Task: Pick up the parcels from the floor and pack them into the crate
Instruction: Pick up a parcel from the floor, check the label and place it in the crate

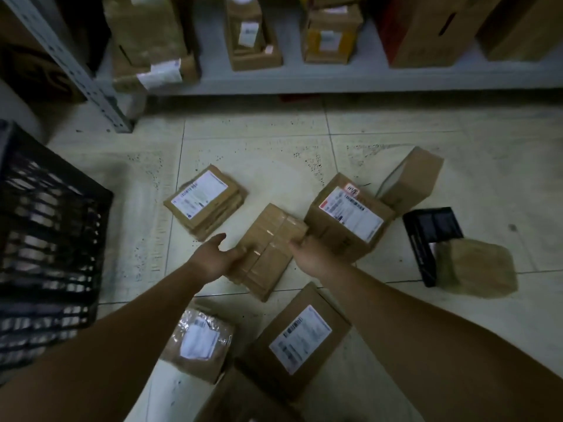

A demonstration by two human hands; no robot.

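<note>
Looking down from the head camera: a flat taped parcel [271, 248] lies between both hands, above the tiled floor [396, 141]. The left hand [217, 258] curls round its left edge and the right hand [306, 254] grips its right edge, probably to keep it level. I cannot tell whether it is lifted. The black crate [51, 239] stands far left. Labelled parcels [204, 205] lie around.

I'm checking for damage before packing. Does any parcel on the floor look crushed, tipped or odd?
Two stand out. The plain box at far right sits tilted beside the large labelled box. Nearer, the brown-wrapped parcel looks crumpled and lies partly on a flat black tray. No spill shows.
</note>
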